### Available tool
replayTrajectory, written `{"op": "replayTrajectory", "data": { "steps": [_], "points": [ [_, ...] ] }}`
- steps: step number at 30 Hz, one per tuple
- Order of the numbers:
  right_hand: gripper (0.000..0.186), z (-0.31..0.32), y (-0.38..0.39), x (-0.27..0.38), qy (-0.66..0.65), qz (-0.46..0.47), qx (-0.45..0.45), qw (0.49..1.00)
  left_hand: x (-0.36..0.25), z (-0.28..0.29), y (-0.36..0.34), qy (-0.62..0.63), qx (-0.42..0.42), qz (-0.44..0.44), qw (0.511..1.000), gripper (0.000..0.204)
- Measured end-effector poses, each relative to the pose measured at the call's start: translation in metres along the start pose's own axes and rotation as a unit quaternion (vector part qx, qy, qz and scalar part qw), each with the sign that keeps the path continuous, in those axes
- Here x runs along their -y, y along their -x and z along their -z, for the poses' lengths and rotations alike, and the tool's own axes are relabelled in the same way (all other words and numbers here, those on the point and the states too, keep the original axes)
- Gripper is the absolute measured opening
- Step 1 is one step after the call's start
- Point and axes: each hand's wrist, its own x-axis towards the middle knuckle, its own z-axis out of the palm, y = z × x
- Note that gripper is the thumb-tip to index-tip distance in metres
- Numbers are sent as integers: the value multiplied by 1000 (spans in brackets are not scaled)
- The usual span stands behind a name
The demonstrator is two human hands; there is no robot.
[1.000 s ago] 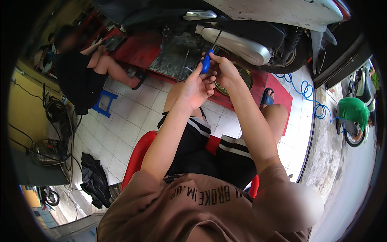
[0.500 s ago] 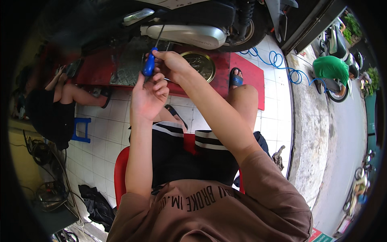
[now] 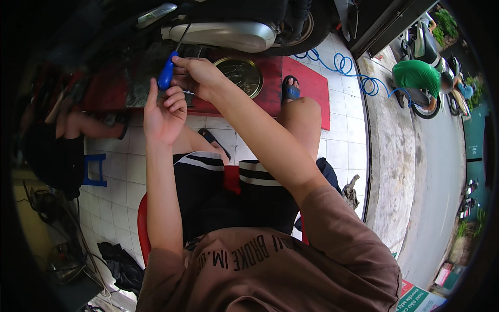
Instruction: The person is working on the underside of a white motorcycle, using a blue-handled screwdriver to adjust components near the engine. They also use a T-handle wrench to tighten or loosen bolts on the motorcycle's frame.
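Note:
In front of the motorbike is a screwdriver (image 3: 167, 73) with a blue handle, its thin dark shaft pointing up and away. My right hand (image 3: 200, 78) grips that handle from the right, thumb along its upper part. A thin pale metal piece (image 3: 188, 92) sticks out below the right hand; its kind is unclear. My left hand (image 3: 165, 117) is palm up beneath the handle's butt, thumb raised on the left and fingers loosely curled, at or close to the butt. Beyond the shaft's tip stands the motorbike's silver engine side cover (image 3: 223, 38).
A red platform (image 3: 306, 93) bears a round gold-rimmed tray (image 3: 260, 78). Blue coiled hose (image 3: 340, 65) lies on the right. At left, another person (image 3: 49, 151) sits near a blue stool (image 3: 95, 169). Someone in green (image 3: 416, 78) bends over a motorbike outside.
The whole view has shifted, so hands and motorbike appear further left and higher. Both hands keep nearly the same pose around the screwdriver.

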Motion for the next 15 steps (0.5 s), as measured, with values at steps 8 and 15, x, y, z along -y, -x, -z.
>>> {"op": "replayTrajectory", "data": {
  "steps": [8,15],
  "points": [
    [20,3,-7,-3,42,4,-29,999,-1,-2,0,-209,-145,-63,965,40],
    [17,7,-8,-6,17,-6,-22,1000,2,-4,3,-481,-202,-152,840,36]
  ]
}}
